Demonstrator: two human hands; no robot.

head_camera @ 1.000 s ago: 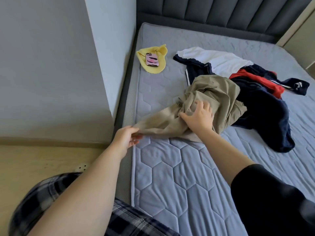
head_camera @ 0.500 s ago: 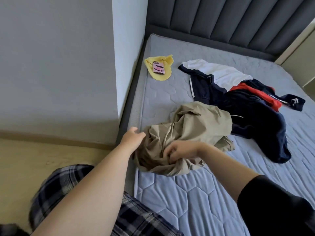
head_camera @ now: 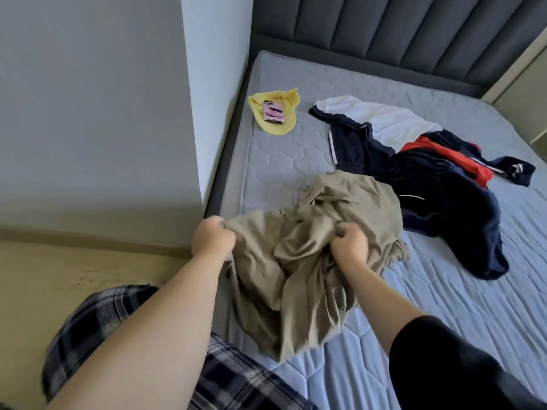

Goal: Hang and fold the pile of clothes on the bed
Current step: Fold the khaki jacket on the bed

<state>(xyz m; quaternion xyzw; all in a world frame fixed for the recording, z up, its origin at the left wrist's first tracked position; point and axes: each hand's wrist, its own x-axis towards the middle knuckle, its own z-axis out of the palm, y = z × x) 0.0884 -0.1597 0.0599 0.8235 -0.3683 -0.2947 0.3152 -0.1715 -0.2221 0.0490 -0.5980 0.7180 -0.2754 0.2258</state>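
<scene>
A crumpled khaki garment hangs over the near left edge of the bed, partly lifted. My left hand grips its left edge at the mattress side. My right hand clutches a bunch of the same cloth near its middle. Behind it lies the rest of the pile: a navy garment, a white piece and a red one, spread flat on the mattress.
A yellow cloth with a pink phone on it lies at the far left of the mattress. A grey wall and its corner stand left of the bed. The padded headboard closes the far end.
Both hands have closed on the khaki garment and pulled it off the pile toward the near left edge of the bed, where it now hangs partly lifted.
</scene>
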